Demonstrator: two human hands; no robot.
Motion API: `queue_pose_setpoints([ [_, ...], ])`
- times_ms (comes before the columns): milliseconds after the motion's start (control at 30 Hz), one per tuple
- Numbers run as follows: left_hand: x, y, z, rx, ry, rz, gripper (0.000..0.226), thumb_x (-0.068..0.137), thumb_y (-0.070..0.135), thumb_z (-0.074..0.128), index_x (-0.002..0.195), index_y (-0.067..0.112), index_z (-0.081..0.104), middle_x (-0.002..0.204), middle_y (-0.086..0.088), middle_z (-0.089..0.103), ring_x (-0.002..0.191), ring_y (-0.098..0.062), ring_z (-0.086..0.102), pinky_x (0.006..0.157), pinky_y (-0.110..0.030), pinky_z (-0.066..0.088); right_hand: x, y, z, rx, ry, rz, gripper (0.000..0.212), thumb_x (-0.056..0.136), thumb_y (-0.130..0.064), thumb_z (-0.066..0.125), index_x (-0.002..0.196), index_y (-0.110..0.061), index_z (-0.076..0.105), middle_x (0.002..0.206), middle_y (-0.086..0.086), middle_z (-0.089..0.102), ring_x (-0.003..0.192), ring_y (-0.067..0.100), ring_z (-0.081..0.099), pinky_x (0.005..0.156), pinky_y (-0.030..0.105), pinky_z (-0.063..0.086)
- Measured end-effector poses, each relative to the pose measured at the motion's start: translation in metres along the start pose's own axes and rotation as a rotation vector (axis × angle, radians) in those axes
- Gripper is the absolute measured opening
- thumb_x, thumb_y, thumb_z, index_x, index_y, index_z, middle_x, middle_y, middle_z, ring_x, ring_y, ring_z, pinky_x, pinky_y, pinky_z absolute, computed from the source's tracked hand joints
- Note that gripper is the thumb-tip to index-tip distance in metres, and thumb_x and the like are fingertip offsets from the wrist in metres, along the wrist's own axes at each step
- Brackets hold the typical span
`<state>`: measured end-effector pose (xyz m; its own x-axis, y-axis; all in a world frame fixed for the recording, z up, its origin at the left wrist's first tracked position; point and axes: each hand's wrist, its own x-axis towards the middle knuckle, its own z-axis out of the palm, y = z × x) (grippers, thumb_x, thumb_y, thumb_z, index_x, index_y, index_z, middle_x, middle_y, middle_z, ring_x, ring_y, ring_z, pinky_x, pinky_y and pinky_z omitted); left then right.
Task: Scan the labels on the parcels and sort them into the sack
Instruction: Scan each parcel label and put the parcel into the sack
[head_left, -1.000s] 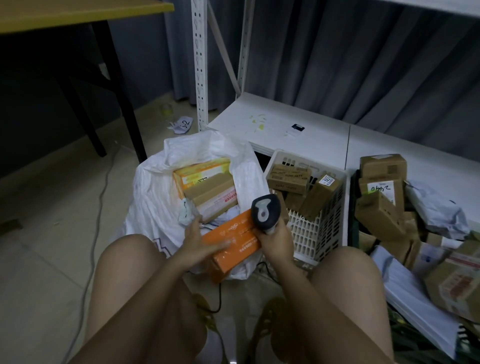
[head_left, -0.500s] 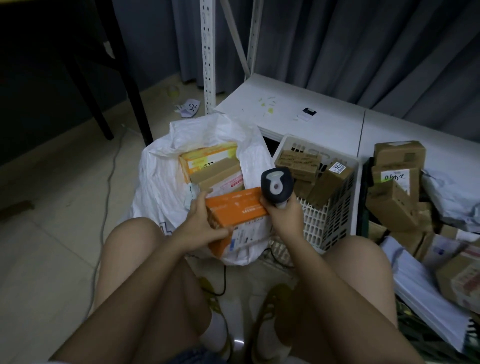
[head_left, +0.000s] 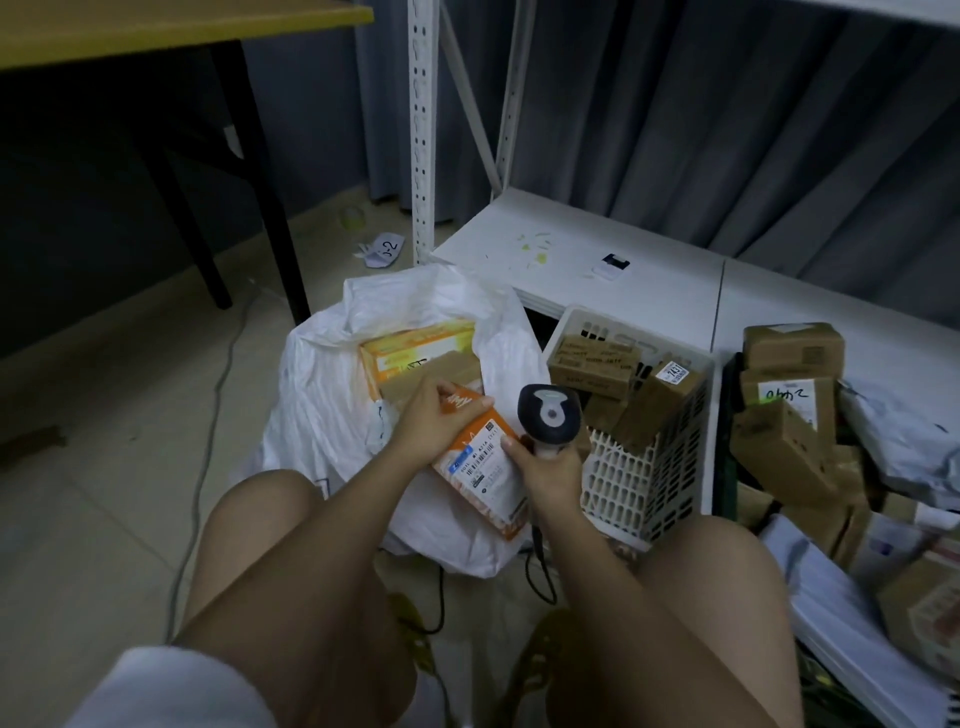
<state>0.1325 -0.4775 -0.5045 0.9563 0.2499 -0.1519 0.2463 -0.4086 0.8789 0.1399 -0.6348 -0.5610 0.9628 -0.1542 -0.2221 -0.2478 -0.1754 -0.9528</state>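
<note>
The person sits low on the floor with the orange parcel (head_left: 480, 462) held over the near lip of the white sack (head_left: 332, 410). The left hand (head_left: 434, 421) has its grip curled round the parcel's upper end, thumb across the top face. The right hand (head_left: 545, 470) is clamped on the handle of the scanner (head_left: 548, 413), and its thumb also touches the parcel's edge, steadying it. The white shipping label (head_left: 480, 465) faces up, barcode showing.

To my eye the scan is the step in hand: the label is turned into view, but the scanner's head sits beside and above the parcel rather than pointing squarely at the barcode. The next move seems to call for tipping the scanner down onto the label, or swinging the parcel under it, then dropping the parcel into the sack just behind it.

The sack stands open and already holds a yellow box (head_left: 415, 348) and a brown carton (head_left: 431, 376) near its mouth. Just right of it, the white basket (head_left: 644, 483) holds several brown cartons leaning together. Further right, a loose heap of brown parcels (head_left: 789, 410) and grey mailer bags (head_left: 904, 436) waits.
</note>
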Motion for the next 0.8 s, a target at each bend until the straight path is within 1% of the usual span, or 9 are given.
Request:
queue_pose_setpoints([
  [100, 0.004, -0.025, -0.010, -0.111, -0.086, -0.036, 0.065, 0.070, 0.078, 0.060, 0.124, 0.043, 0.054, 0.138, 0.001, 0.045, 0.123, -0.012, 0.048, 0.103, -0.036, 0.042, 0.005, -0.005, 0.007, -0.030, 0.032, -0.050, 0.069, 0.069, -0.028, 0.087, 0.128, -0.008, 0.057, 0.123, 0.007, 0.065, 0.113, 0.023, 0.061, 0.098, 0.042, 0.050],
  [200, 0.009, -0.054, -0.025, -0.143, -0.264, -0.074, 0.079, 0.065, 0.076, 0.065, 0.136, 0.058, 0.038, 0.147, 0.006, 0.036, 0.135, -0.015, 0.038, 0.113, -0.046, 0.032, 0.017, -0.009, 0.011, -0.030, 0.020, -0.045, 0.069, 0.069, -0.026, 0.088, 0.127, -0.007, 0.057, 0.122, 0.005, 0.065, 0.113, 0.023, 0.060, 0.097, 0.043, 0.050],
  [333, 0.011, -0.064, -0.033, -0.233, -0.257, -0.106, 0.080, 0.075, 0.038, 0.079, 0.143, 0.038, 0.037, 0.132, 0.006, 0.055, 0.120, -0.013, 0.055, 0.107, -0.037, 0.041, 0.027, -0.013, 0.013, -0.095, -0.063, -0.040, 0.067, 0.065, -0.036, 0.088, 0.120, -0.011, 0.061, 0.114, 0.002, 0.068, 0.104, 0.020, 0.065, 0.091, 0.043, 0.054],
  [400, 0.015, -0.065, -0.035, -0.248, -0.163, -0.125, 0.078, 0.070, 0.039, 0.082, 0.137, 0.031, 0.043, 0.125, 0.002, 0.058, 0.115, -0.015, 0.058, 0.102, -0.036, 0.046, 0.028, -0.017, 0.010, -0.060, -0.073, -0.057, 0.067, 0.066, -0.033, 0.088, 0.122, -0.010, 0.060, 0.116, 0.001, 0.068, 0.105, 0.018, 0.064, 0.093, 0.043, 0.054],
  [467, 0.017, -0.063, -0.037, -0.262, -0.106, -0.121, 0.074, 0.067, 0.046, 0.081, 0.132, 0.030, 0.049, 0.126, 0.000, 0.059, 0.111, -0.015, 0.059, 0.091, -0.031, 0.050, 0.026, -0.026, 0.002, -0.005, -0.076, -0.106, 0.055, 0.075, -0.021, 0.084, 0.123, -0.011, 0.058, 0.113, -0.004, 0.064, 0.104, 0.012, 0.060, 0.092, 0.030, 0.051],
  [533, 0.021, -0.057, -0.041, -0.301, -0.092, -0.122, 0.058, 0.079, 0.035, 0.076, 0.131, 0.029, 0.051, 0.125, 0.001, 0.059, 0.102, -0.010, 0.060, 0.075, -0.021, 0.049, 0.024, -0.038, -0.011, 0.041, -0.121, -0.143, 0.050, 0.079, -0.018, 0.081, 0.123, -0.014, 0.058, 0.108, -0.007, 0.063, 0.102, 0.008, 0.059, 0.084, 0.021, 0.050],
  [633, 0.028, -0.041, -0.054, -0.292, -0.068, -0.099, 0.051, 0.084, 0.028, 0.072, 0.131, 0.026, 0.052, 0.124, 0.000, 0.059, 0.090, -0.005, 0.061, 0.062, -0.013, 0.051, 0.021, -0.056, -0.023, 0.010, -0.308, -0.187, 0.043, 0.076, -0.016, 0.083, 0.115, -0.021, 0.065, 0.107, -0.009, 0.068, 0.104, 0.010, 0.064, 0.085, 0.028, 0.055],
  [700, 0.032, -0.031, -0.063, -0.263, -0.043, -0.065, 0.054, 0.084, 0.030, 0.072, 0.133, 0.025, 0.052, 0.124, 0.000, 0.059, 0.093, -0.005, 0.062, 0.062, -0.013, 0.051, 0.016, -0.070, -0.028, -0.122, -0.418, -0.217, 0.038, 0.072, -0.019, 0.086, 0.103, -0.031, 0.067, 0.100, -0.011, 0.070, 0.096, 0.008, 0.066, 0.076, 0.029, 0.056],
  [800, 0.032, -0.014, -0.076, -0.233, 0.018, -0.025, 0.058, 0.082, 0.034, 0.073, 0.135, 0.026, 0.051, 0.124, 0.002, 0.057, 0.099, -0.008, 0.061, 0.074, -0.022, 0.052, 0.002, -0.093, -0.034, -0.233, -0.514, -0.272, 0.032, 0.073, -0.019, 0.085, 0.097, -0.032, 0.067, 0.088, -0.014, 0.070, 0.079, 0.001, 0.063, 0.059, 0.016, 0.046],
])
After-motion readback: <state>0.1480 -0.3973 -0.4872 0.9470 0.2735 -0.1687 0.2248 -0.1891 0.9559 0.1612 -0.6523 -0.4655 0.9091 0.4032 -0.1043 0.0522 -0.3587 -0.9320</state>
